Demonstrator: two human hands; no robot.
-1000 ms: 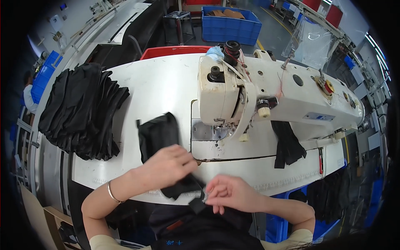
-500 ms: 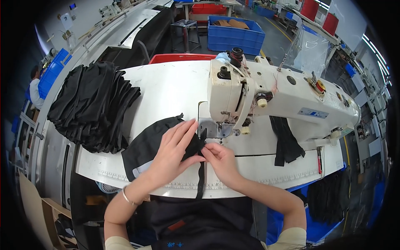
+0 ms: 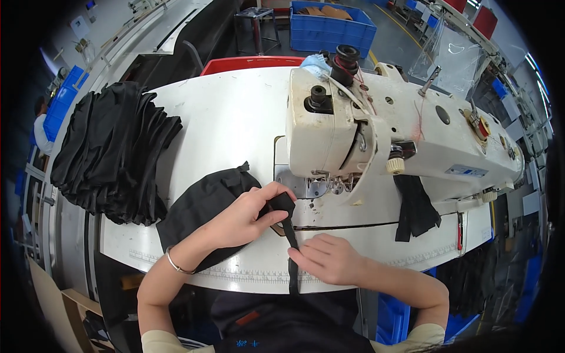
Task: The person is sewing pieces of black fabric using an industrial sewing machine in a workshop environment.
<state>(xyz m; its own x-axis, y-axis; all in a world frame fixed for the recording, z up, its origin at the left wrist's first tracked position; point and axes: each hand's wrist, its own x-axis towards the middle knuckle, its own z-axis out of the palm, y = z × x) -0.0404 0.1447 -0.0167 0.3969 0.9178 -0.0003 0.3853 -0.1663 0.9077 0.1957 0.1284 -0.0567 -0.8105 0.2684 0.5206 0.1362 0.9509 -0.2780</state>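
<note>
My left hand (image 3: 244,220) pinches the folded top end of a narrow black strap (image 3: 290,235) just in front of the presser foot (image 3: 329,185) of the white sewing machine (image 3: 388,126). A black fabric piece (image 3: 200,206) lies under my left wrist. My right hand (image 3: 326,259) presses flat on the strap lower down, near the front edge of the white table (image 3: 229,117). The strap's tail hangs over that edge.
A big pile of black fabric pieces (image 3: 112,156) lies on the table's left side. Another black piece (image 3: 415,209) hangs under the machine arm at right. Blue crates (image 3: 332,26) and a red bin (image 3: 250,62) stand behind the table.
Both hands have carried the black strap and fabric piece from the table's front edge up toward the presser foot. My right hand has slid down the strap and now presses it flat.
</note>
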